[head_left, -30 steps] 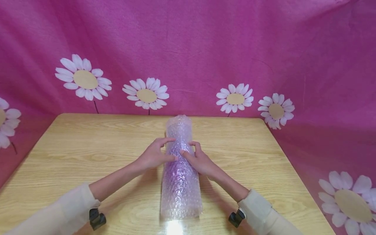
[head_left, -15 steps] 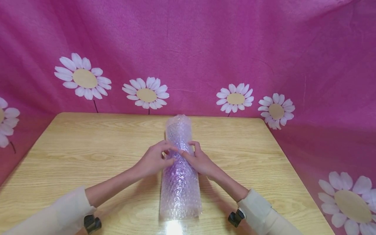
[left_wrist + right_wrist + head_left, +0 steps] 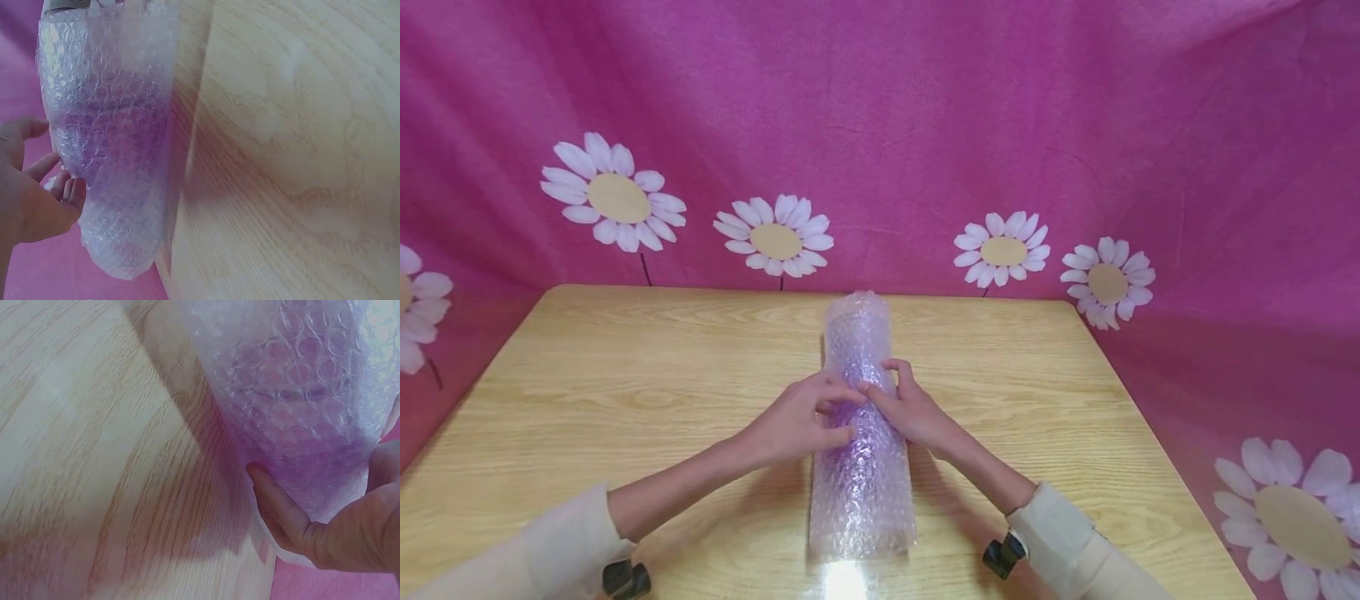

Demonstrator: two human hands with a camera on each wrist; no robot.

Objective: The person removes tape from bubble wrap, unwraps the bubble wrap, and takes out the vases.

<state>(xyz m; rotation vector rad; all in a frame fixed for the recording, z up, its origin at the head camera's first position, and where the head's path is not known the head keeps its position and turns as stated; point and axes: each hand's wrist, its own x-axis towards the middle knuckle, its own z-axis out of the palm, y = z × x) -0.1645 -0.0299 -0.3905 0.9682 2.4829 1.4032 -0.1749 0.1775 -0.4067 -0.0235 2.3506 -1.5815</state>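
Observation:
A long bundle of clear bubble wrap (image 3: 861, 492) lies lengthwise on the table, rolled round something purple whose kind I cannot make out. My right hand (image 3: 921, 414) holds the bundle's right side, thumb on top and fingers round the side. My left hand (image 3: 801, 417) is at the left side, its loosely bent fingers reaching over the top close to the right thumb. In the left wrist view, the left fingertips (image 3: 76, 190) touch or nearly touch the bubble wrap (image 3: 119, 137). The right wrist view shows right fingers (image 3: 278, 503) along the wrap's lower side.
The light wooden table (image 3: 647, 375) spreads to both sides of the bundle. A magenta cloth (image 3: 880, 125) printed with white daisies hangs behind and beside it. Small black cameras (image 3: 1003, 556) sit at both cuffs. A bright light reflection lies at the table's near side.
My left hand has slid a little towards me along the bundle, and its spread fingers have drawn closer to the right thumb. The right hand and the bundle have stayed put.

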